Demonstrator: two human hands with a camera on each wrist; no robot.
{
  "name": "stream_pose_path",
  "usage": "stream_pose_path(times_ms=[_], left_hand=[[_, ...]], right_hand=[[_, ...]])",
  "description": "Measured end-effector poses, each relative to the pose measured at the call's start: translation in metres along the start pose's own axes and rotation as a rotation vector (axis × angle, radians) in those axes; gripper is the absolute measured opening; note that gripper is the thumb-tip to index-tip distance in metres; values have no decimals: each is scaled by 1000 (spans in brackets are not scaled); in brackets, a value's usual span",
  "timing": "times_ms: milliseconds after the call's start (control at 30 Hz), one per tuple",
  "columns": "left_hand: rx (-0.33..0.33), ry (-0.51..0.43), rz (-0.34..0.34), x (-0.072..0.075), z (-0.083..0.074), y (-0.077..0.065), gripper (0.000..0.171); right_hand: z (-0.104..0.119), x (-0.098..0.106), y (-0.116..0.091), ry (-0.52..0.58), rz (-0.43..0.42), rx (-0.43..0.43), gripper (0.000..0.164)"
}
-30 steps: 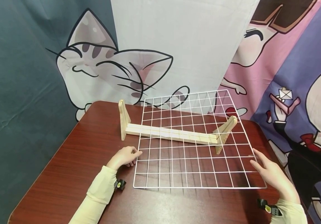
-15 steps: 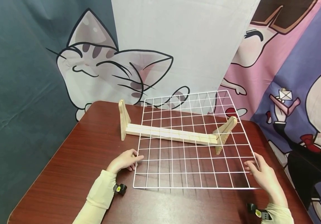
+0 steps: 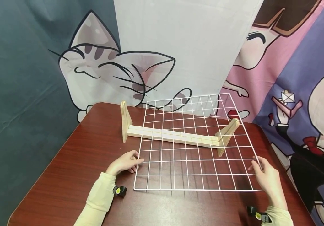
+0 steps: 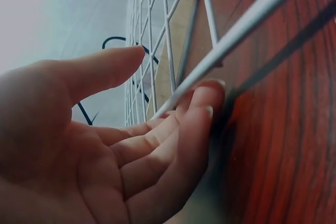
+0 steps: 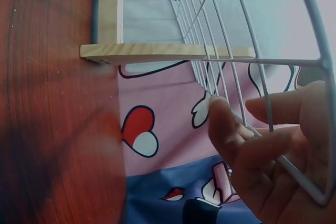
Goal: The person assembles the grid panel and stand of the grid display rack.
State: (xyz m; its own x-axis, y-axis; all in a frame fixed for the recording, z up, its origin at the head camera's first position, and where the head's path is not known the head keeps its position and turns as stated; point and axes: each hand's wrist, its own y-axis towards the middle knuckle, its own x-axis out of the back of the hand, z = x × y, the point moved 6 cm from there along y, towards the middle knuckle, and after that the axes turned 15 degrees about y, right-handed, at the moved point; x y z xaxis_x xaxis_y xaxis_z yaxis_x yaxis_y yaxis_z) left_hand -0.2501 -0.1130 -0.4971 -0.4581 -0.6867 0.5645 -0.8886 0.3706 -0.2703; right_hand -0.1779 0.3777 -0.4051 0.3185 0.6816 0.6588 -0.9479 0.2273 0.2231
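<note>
A white wire grid panel (image 3: 190, 190) leans over a pale wooden stand (image 3: 156, 134), its far edge raised. My left hand (image 3: 126, 162) holds the grid's left edge near the front corner. In the left wrist view its fingers (image 4: 194, 140) curl beneath the edge wire, while the thumb stays above and apart from it. On the opposite edge, my right hand (image 3: 267, 177) grips the side wire, with fingers (image 5: 223, 124) hooked around it in the right wrist view. The grid's front right corner is partly hidden by this hand.
The stand has an upright end piece (image 3: 124, 124) at its left and another (image 3: 226, 135) at its right, joined by a long crossbar. Everything is on a reddish-brown wooden table (image 3: 74, 163). A printed cloth backdrop (image 3: 184, 47) hangs behind it.
My right hand has moved left, its fingers going from loosely spread to curled around the grid's right edge. The left hand has shifted slightly downward. The grid's far edge appears a little lower.
</note>
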Motion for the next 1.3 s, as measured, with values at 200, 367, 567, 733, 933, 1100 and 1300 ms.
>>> stream_pose_path(times_ms=[200, 367, 567, 733, 933, 1100, 1300], left_hand=[[-154, -123, 92, 2, 2, -6, 47], [-176, -235, 193, 2, 7, -8, 55], [-201, -361, 298, 1, 9, -13, 61], [-199, -390, 346, 1, 12, -19, 61], [-195, -393, 368, -3, 14, -21, 64], [-212, -376, 381, -2, 11, -22, 71], [-262, -394, 392, -2, 8, -22, 82]], right_hand=[[2, 1, -1, 6, -38, -15, 33], [1, 4, -2, -4, -77, -55, 32], [-3, 1, -2, 34, -89, -112, 34], [-6, -2, -4, 51, -118, -144, 34], [-12, -4, -8, 85, -158, -204, 34], [-16, -5, -7, 138, -196, -217, 33], [-20, -6, -11, 150, -222, -204, 31]])
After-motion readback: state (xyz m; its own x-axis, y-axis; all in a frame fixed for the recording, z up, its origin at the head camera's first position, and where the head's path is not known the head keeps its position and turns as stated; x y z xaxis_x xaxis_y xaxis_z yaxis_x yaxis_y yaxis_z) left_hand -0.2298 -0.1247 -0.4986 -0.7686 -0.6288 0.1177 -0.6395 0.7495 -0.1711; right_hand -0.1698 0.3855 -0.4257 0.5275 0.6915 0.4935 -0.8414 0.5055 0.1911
